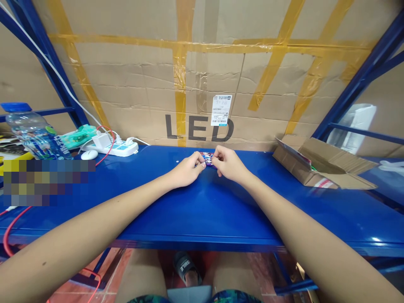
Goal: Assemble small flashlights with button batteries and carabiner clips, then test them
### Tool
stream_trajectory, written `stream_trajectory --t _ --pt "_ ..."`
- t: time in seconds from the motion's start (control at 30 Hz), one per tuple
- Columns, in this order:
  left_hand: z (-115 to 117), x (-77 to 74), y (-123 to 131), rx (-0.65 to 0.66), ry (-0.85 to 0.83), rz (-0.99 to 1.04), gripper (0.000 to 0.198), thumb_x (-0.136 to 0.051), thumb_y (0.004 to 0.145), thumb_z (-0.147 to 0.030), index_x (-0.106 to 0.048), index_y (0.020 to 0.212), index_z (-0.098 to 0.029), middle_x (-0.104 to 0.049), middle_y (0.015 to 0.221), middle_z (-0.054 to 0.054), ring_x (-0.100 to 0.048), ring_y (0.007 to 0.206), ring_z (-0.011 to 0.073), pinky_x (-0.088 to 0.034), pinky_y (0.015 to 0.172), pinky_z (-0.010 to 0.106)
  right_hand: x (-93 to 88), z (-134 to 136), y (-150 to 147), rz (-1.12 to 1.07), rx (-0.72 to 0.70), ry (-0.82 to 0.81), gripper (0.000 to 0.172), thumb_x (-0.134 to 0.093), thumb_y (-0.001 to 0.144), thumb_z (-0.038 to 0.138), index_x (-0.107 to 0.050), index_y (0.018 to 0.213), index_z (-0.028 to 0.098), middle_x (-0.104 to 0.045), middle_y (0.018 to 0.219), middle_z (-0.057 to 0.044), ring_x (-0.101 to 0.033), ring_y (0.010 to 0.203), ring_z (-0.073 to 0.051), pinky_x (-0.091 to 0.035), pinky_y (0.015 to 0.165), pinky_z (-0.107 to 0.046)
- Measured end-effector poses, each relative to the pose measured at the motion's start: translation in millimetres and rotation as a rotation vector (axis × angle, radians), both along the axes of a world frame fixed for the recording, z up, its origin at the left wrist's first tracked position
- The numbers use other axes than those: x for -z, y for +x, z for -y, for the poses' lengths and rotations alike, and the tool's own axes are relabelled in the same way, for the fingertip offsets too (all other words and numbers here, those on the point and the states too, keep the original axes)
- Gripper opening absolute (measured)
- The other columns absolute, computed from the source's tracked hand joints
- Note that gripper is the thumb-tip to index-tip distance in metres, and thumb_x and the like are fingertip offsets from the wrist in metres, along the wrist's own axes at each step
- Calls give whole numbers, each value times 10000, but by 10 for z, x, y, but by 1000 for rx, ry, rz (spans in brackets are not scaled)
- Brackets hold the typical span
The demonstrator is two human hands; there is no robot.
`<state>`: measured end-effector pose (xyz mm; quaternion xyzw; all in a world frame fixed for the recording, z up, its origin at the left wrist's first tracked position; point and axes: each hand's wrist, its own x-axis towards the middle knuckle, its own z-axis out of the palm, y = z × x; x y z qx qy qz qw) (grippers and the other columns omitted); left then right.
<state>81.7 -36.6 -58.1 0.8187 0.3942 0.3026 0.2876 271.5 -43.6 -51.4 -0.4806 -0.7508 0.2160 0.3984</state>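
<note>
A small shiny striped bundle (208, 158) in red, silver and purple lies low over the far part of the blue tabletop (202, 206). Its exact kind is too small to make out. On its left side, my left hand (188, 169) is closed, thumb and forefinger pinching its edge. From the other side my right hand (229, 163) is closed too, fingertips bent on the bundle's right end. My fingers cover both ends, so only the middle shows.
An open cardboard box (315, 166) stands at right. On the left are a water bottle (34, 130), a white power strip (115, 146) with plugs, a white rounded gadget (89, 155) and red cables. A large taped carton (142, 84) walls off the back.
</note>
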Motion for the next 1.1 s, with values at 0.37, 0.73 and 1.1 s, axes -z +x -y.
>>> stream_trajectory --t 0.37,0.73,1.1 --pt "2 -16 10 -3 -7 88 113 -508 934 -300 -435 966 -221 -621 660 -44 -494 542 118 -354 566 251 -42 90 -58 359 -5 257 184 -465 881 186 -366 731 226 -533 664 -6 -448 610 -146 -291 597 -272" --pt "-36 -17 -16 -64 38 26 72 -540 907 -285 -513 927 -221 -635 637 -35 -591 611 151 -417 614 272 -62 111 -89 503 3 272 147 -434 921 169 -409 783 214 -603 768 -63 -492 663 -173 -307 621 -289" --pt "-221 -75 -161 -161 -8 141 60 -607 854 -215 -608 893 -170 -612 708 -11 -509 567 104 -398 566 250 -39 -65 180 167 78 50 53 -504 850 166 -502 823 212 -616 669 -9 -571 595 -162 -391 581 -280"
